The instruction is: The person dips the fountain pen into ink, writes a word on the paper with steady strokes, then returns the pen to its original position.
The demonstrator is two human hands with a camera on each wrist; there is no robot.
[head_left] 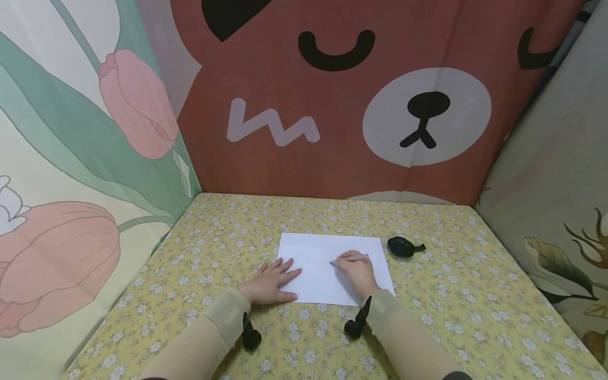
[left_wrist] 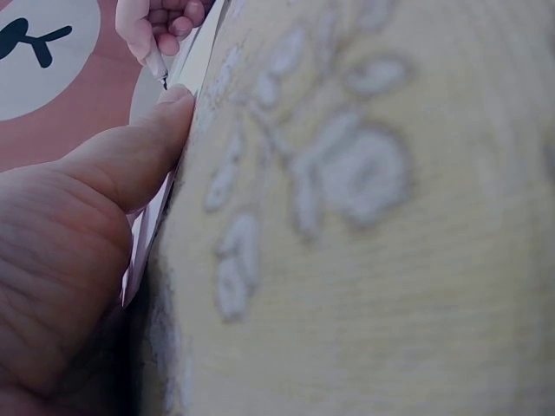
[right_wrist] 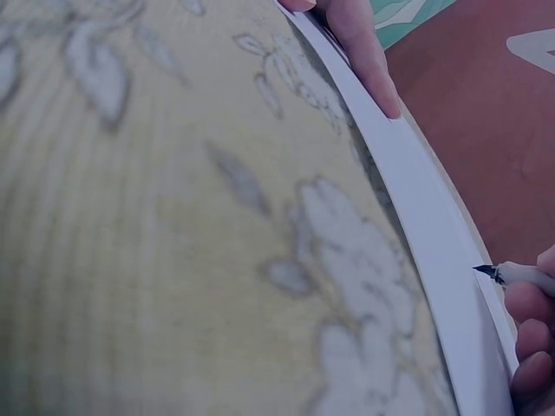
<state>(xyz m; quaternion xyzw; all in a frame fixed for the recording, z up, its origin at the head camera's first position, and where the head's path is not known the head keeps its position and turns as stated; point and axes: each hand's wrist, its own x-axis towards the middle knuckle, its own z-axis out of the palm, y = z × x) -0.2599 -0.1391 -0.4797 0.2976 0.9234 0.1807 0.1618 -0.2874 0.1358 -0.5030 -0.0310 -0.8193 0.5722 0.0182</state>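
Right hand (head_left: 359,273) pinching pen (head_left: 358,257) over paper (head_left: 309,247); left hand (head_left: 269,284) spread across paper's edge.

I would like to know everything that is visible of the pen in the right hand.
The pen is slim, with a pale, plastic-looking barrel and a dark, pointed, uncapped tip. The right hand grips it slantwise over the white paper, tip pointing left in the head view. Whether the tip touches the paper is unclear.
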